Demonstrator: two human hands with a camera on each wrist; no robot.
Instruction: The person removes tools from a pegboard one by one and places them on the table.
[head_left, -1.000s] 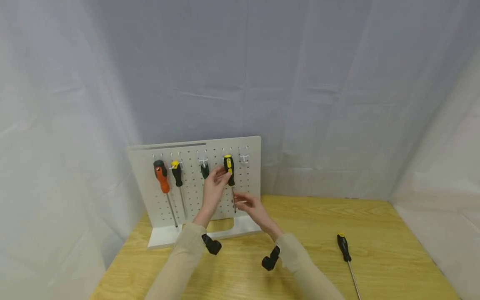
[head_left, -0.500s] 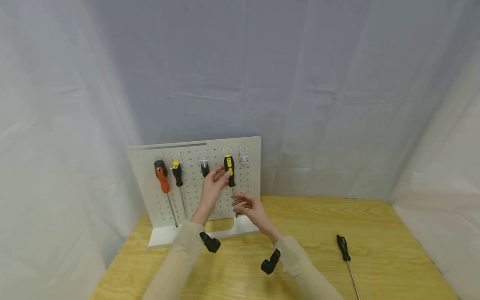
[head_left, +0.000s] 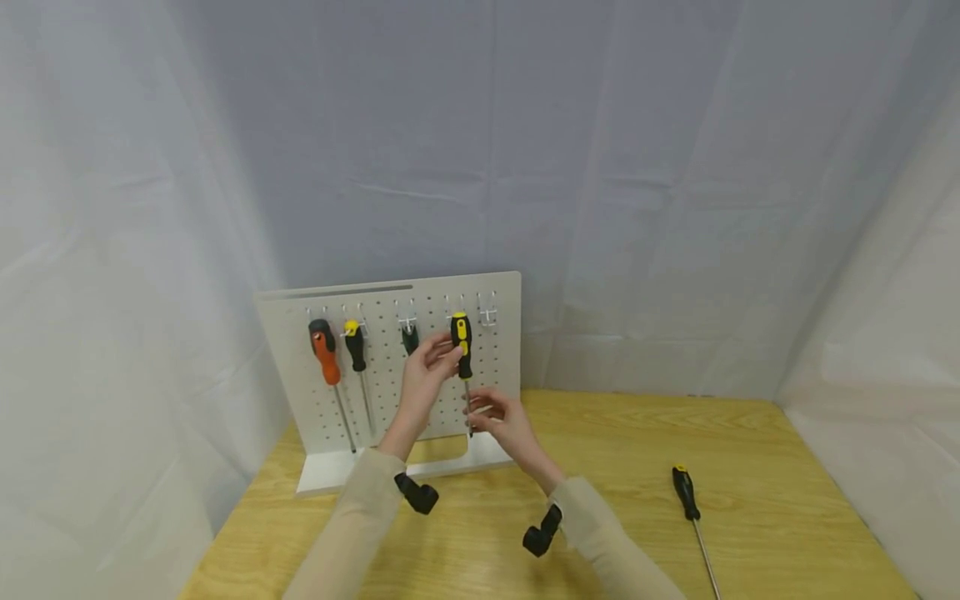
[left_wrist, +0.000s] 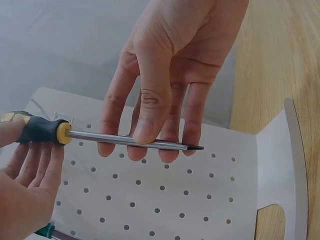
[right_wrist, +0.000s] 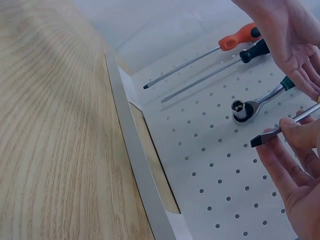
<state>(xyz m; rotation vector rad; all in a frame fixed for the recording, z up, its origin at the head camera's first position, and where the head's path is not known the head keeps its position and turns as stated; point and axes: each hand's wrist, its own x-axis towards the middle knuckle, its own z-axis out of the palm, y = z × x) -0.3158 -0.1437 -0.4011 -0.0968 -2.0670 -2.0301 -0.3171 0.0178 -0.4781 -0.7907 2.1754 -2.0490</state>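
My left hand grips the black-and-yellow handle of a flat-head screwdriver between thumb and fingers, in front of the white pegboard. The screwdriver points downward, its handle just below one of the wire hooks. Lower down, my right hand pinches the steel shaft near its dark tip, thumb on one side and fingers on the other, as the left wrist view shows. Behind my left hand hangs a ratchet wrench with a green handle, mostly hidden in the head view.
At the pegboard's left hang an orange-and-black screwdriver and a black one with a yellow end. A bare wire hook sits at the top right. Another black screwdriver lies on the wooden table to the right.
The held screwdriver has come slightly lower and to the right, with its top now just under the hook. Both hands keep their hold; the right fingers have shifted a little on the shaft.
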